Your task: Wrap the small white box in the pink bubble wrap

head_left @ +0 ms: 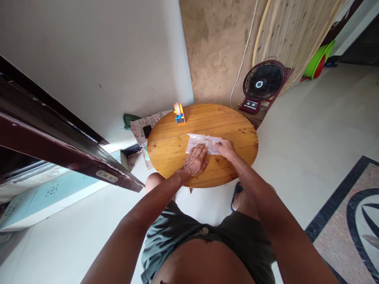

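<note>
The clear plastic sheet (204, 140), maybe a flat bag, lies near the middle of the round wooden table (237, 122), a little toward the person's side and just below the seam that runs across the top. It lies long-ways, left to right, and looks creased and cloudy, with the wood showing through.

I'd judge it very light, thin and limp. It has no stiffness of its own, so it would sag or fold once lifted, and a draught could shift it. On the varnished wood it probably slides easily, and it likely clings to itself. The best place to take hold looks to be an end or corner, pinched between thumb and finger while a flat palm pins the rest.

The left hand (195, 159) rests palm-down on the near left part of the sheet. Its fingers (201, 149) are straight, slightly spread, and pressing flat rather than gripping. The right hand (226, 149) sits at the sheet's right end with its fingers curled down onto the plastic. From here I cannot tell whether they pinch the edge or only press on it.

Further out, a small orange and blue object (179, 113) stands at the table's far left edge, well apart from the sheet. Beyond the far right edge, a dark red fan (263, 85) stands on the floor against the wall. A newspaper (145, 122) lies on the floor past the left edge.
</note>
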Available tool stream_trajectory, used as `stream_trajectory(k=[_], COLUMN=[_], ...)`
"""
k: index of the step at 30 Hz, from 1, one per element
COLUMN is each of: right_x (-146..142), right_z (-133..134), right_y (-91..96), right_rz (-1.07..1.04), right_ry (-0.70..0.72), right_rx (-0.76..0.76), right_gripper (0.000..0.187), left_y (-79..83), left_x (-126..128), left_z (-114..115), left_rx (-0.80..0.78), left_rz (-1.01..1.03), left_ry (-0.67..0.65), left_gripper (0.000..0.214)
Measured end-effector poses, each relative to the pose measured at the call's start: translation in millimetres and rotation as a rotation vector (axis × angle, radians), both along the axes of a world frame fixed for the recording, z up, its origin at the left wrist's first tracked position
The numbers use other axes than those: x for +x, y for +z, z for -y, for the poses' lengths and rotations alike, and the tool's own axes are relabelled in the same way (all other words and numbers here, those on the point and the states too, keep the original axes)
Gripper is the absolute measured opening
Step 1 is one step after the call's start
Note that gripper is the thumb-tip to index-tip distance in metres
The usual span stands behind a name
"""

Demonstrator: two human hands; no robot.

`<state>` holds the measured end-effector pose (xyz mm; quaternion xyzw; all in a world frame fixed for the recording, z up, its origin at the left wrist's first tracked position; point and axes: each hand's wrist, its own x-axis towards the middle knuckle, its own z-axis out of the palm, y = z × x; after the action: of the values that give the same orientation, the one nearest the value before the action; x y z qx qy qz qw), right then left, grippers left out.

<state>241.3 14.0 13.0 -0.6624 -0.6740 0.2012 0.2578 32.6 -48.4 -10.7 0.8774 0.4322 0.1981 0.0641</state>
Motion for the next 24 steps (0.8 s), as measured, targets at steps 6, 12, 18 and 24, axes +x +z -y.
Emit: stream_trajectory(k=[6,12,18,24], right_x=[0.5,14.5,12.7,-9.1], right_z=[-2.6,-1.7,-0.5,3.4], right_y=[1.1,1.6,4.0,14.8], right_rz=[-0.320,-0.747,-0.628,-0.096], right_ry=[0.096,0.208,0.257,0.432], right_rx=[0.010,0.009,-0.192,-0.163], right_gripper=[0.038,0.055,0.032,0.018], left_y=[-8.5,-10.1,2.8,13.5], left_x=[-5.0,-42.4,-55.1,-59.0], left_z=[-5.8,-25.6,-27.0,-45.2], left_rx=[0.041,-0.117,-0.478,-0.368], left_rz=[0.125,0.792,1.439,1.560], left_ry=[0.029,0.149,0.293,0.439], left_gripper=[0.076,0.084,0.065,0.048])
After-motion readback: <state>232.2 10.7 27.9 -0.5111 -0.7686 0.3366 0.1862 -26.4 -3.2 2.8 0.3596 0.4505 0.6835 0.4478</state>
